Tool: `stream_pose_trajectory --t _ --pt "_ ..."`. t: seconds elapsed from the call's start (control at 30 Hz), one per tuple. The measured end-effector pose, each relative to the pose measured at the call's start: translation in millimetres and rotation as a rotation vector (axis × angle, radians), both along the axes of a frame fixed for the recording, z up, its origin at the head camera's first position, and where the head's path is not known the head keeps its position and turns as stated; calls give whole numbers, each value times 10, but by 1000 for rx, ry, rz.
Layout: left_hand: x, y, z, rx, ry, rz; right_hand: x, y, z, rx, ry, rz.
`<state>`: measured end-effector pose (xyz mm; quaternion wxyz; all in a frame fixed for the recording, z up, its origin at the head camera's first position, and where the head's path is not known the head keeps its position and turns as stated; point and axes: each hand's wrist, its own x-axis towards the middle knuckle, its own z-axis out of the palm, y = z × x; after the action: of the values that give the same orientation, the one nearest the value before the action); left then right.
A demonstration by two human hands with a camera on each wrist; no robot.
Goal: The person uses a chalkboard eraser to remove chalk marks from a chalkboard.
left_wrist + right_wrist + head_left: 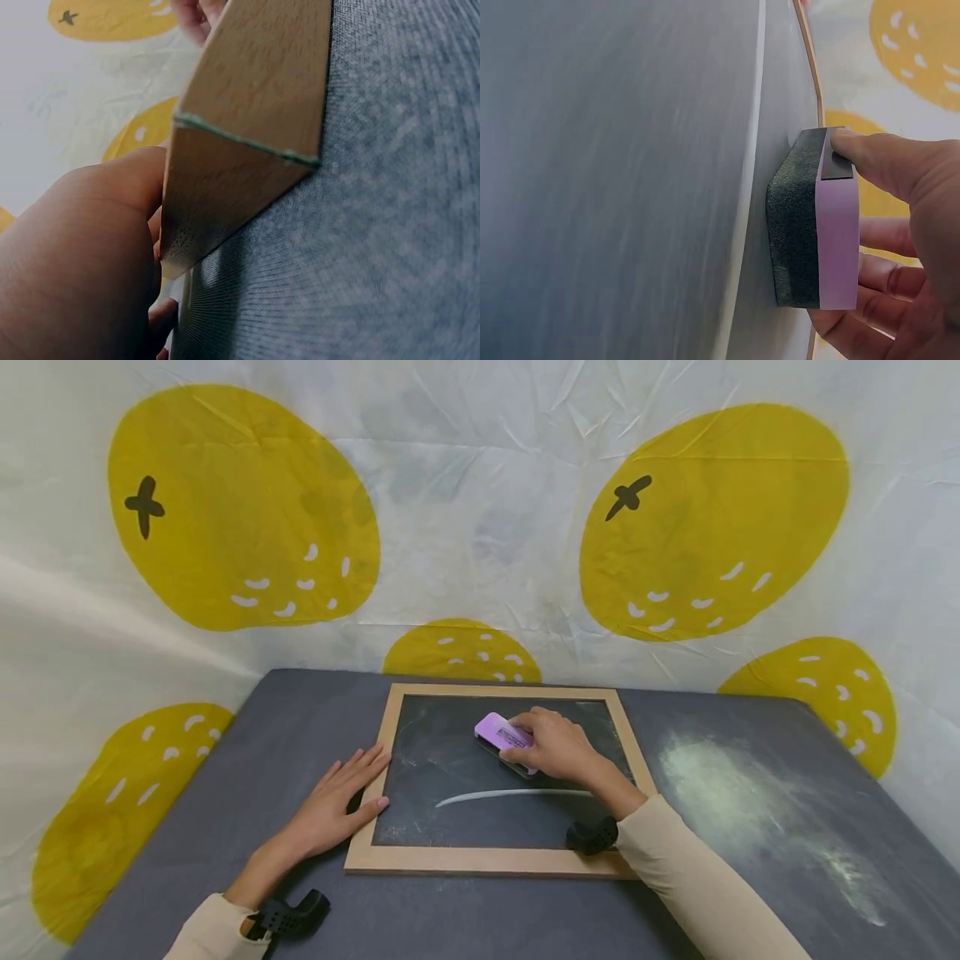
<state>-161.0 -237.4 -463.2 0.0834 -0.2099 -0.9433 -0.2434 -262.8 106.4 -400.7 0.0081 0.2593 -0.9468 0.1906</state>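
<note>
A framed chalkboard (457,827) lies on the dark table, with one curved white chalk line (502,793) across its lower half. My right hand (551,743) grips a purple chalkboard eraser (495,732) over the board, above that line. In the right wrist view the eraser (838,240) shows its dark felt side facing the board, thumb on one side and fingers on the other. My left hand (333,810) rests with straight fingers on the left side of the wooden frame (362,843). The left wrist view shows the frame's corner (240,142) beside the hand.
Pale chalk dust (720,785) is smeared on the table (225,810) right of the board. A white cloth (480,527) with yellow fruit prints hangs behind the table. Black wrist devices (292,917) sit on both wrists.
</note>
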Motion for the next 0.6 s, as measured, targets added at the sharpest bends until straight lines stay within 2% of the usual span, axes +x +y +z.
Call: stream_pose_trajectory --t 0.27,0.47,0.6 --pt "23 11 23 8 -6 18 -74 489 -20 -6 23 -78" --pt "15 5 21 -3 1 21 -20 740 -23 13 12 -188" --pt "10 16 11 -4 3 17 28 825 -16 26 18 -230"
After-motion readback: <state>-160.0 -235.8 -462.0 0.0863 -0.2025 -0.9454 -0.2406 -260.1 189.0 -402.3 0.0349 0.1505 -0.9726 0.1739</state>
